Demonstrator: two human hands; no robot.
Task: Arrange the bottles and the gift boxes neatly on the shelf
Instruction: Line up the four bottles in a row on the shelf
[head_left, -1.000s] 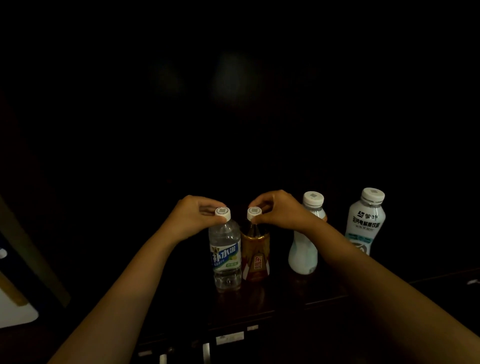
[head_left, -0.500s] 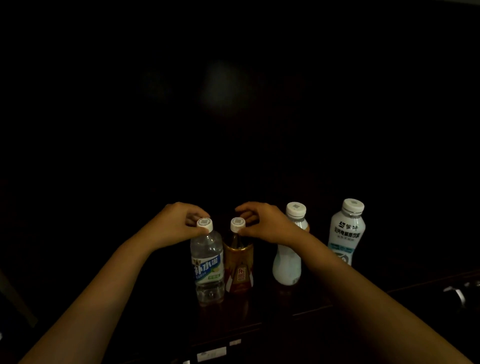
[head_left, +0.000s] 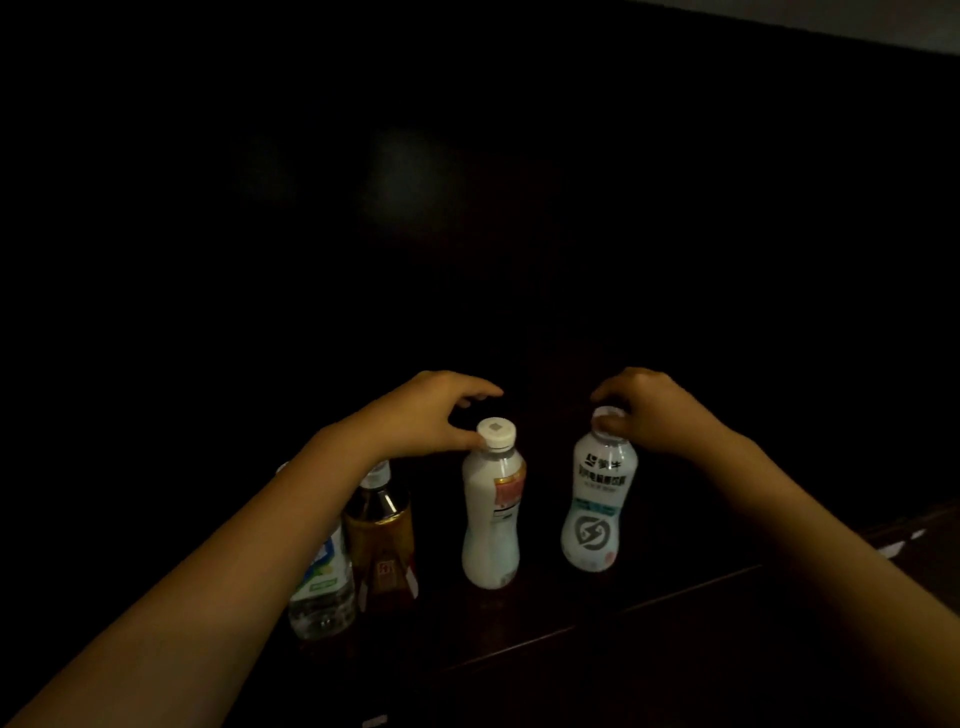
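Scene very dark; only arms, four bottles and the front edge of the shelf (head_left: 597, 621) resolve. Landmark: the milk bottle (head_left: 491, 525), upright on the shelf, white cap up.

Nearest the camera, left of the milk bottle: water bottle (head_left: 322, 587), clear, blue-green label, upper part hidden behind the left forearm. Touching or just beside it, between it and the milk bottle: tea bottle (head_left: 384, 540), amber, dark neck, its cap partly hidden by the same forearm. Both stand upright, neither is held.

Right of the milk bottle, with a clear gap: white bottle (head_left: 597, 506), printed label, upright, slightly farther back.

Left hand (head_left: 431, 418): above and just left of the milk bottle's cap. Thumb tip touches the cap's left edge; fingers (head_left: 478, 389) spread and arch beyond the cap, apart from it. Grip loose, not closed on the cap.

Right hand (head_left: 649, 410): over the top of the white bottle, fingers curled down around its cap, only a sliver of the cap showing. Grasping that bottle by the cap.

Behind the bottles: black, nothing resolvable.
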